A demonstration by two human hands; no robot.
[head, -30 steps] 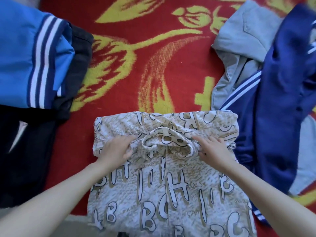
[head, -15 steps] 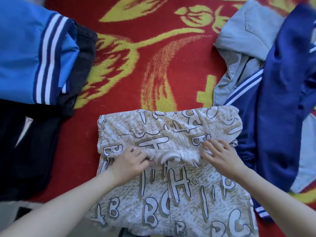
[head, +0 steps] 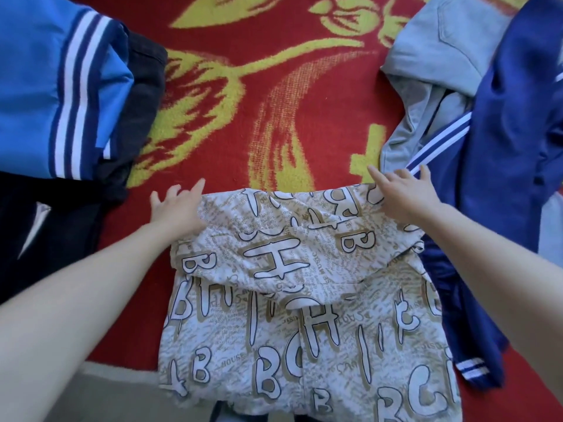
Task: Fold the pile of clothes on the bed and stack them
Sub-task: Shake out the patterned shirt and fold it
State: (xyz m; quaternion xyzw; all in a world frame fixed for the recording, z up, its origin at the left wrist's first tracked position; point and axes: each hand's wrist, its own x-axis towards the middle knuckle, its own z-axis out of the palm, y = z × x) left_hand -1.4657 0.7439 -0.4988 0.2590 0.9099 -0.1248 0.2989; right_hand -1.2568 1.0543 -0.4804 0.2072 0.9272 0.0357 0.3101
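Beige letter-print garment [head: 304, 300]; red blanket [head: 274, 111] (yellow flowers); bright blue jacket [head: 30, 86], 2 white stripes.

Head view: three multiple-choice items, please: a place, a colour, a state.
1. Where does the light-blue striped garment lie from the letter-print garment? A left, B right, C on it.
2. The blanket's ground colour? A green, B red, C white.
3. The left hand and right hand show: A clenched fists, B extended fingers, C a hanger held.
Key: A, it sits at the left edge; B, red surrounds the yellow flowers; B, the fingers reach straight out at the garment's far corners.
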